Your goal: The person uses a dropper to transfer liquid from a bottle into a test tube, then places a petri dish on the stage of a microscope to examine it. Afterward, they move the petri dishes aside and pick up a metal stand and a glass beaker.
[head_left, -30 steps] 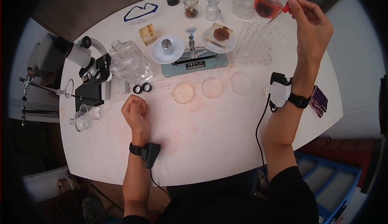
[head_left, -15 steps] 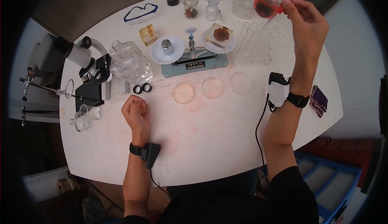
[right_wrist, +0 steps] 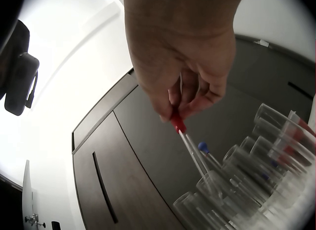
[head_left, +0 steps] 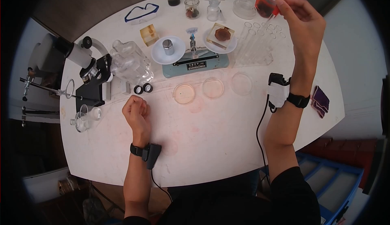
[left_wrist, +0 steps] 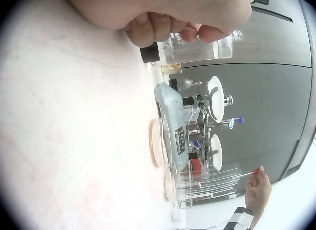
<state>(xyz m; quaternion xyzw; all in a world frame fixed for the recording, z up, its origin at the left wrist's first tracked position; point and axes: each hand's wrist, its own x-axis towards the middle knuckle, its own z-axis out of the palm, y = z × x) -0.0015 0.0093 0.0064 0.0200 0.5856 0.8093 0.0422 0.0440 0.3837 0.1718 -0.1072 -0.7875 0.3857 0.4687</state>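
Note:
My right hand pinches the red bulb of a glass dropper between thumb and fingers. The dropper's glass tube slants down to the mouths of the clear test tubes, and its tip looks to be inside one of them. A tub of red liquid stands just behind that hand. My left hand rests on the table with its fingers curled and nothing seen in it. Three shallow clear dishes, one of them a tinted dish, lie between the hands.
A balance stands mid-table, a metal weight on its left pan and a block on its right. Left of it are clear bottles and a microscope. Goggles and jars line the back; a purple cloth lies right.
My right hand has moved a little left with the dropper, from beside the red tub to above the test tubes. My left hand has stayed where it was.

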